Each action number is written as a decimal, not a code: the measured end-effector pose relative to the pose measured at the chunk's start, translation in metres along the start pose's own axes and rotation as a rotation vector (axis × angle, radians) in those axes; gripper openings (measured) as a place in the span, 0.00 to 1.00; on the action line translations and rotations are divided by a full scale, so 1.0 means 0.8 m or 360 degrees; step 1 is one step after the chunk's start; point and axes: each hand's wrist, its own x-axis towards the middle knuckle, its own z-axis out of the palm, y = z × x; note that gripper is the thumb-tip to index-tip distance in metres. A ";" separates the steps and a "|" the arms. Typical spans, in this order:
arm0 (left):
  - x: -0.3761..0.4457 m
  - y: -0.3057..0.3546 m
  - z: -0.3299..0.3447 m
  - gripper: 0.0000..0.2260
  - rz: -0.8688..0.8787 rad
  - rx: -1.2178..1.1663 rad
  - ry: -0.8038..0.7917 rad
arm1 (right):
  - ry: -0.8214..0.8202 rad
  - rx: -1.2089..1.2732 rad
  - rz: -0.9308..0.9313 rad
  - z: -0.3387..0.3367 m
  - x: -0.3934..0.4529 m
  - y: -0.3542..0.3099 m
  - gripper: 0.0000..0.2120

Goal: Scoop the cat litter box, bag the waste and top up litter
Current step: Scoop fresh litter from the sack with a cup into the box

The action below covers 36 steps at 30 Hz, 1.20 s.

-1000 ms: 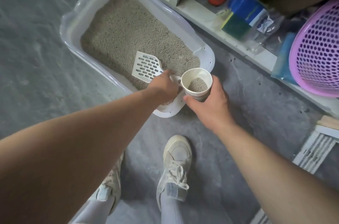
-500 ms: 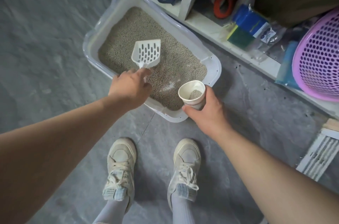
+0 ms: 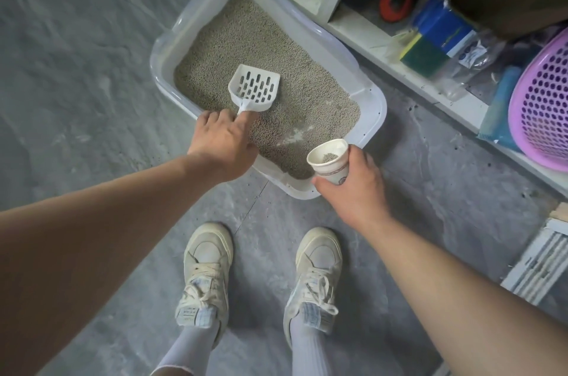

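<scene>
The white slotted plastic scoop (image 3: 256, 89) rests empty on grey litter in the translucent litter tray (image 3: 373, 98) on the floor, left hand (image 3: 222, 142) pinching its handle. The right hand (image 3: 353, 188) clasps a litter-holding paper cup (image 3: 329, 161). Scooping seems underway; bagging and topping-up remain.

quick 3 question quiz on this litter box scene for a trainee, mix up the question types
1. True or false: the slotted scoop is piled full of litter.
2. Which hand holds the paper cup? A) left hand B) right hand C) neither
3. Fill in: inside the litter box, a bare pale patch shows through the litter near the ___ .

Key
1. False: its slots show clear, with nothing heaped in it.
2. B: the right hand grips the cup, which has some litter in it; the left hand holds the scoop's handle.
3. Cup, at the box's near end.
</scene>
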 end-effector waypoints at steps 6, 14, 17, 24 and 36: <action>-0.001 -0.002 0.009 0.29 -0.0017 -0.0038 0.0085 | -0.0020 -0.0063 -0.0001 0.002 -0.001 -0.009 0.29; 0.000 -0.002 0.014 0.31 -0.0025 -0.0049 0.0094 | -0.0017 -0.0117 0.0028 0.003 0.000 -0.020 0.29; 0.000 -0.003 0.013 0.31 -0.0018 -0.0044 0.0094 | -0.0009 -0.0138 0.0010 0.007 -0.002 -0.021 0.30; -0.003 -0.004 0.012 0.31 0.0004 -0.0065 0.0093 | -0.0031 -0.0090 0.0068 0.016 -0.007 -0.022 0.31; -0.004 -0.006 0.011 0.31 0.0014 -0.0053 0.0081 | 0.0006 0.0033 0.0141 0.025 -0.015 -0.030 0.30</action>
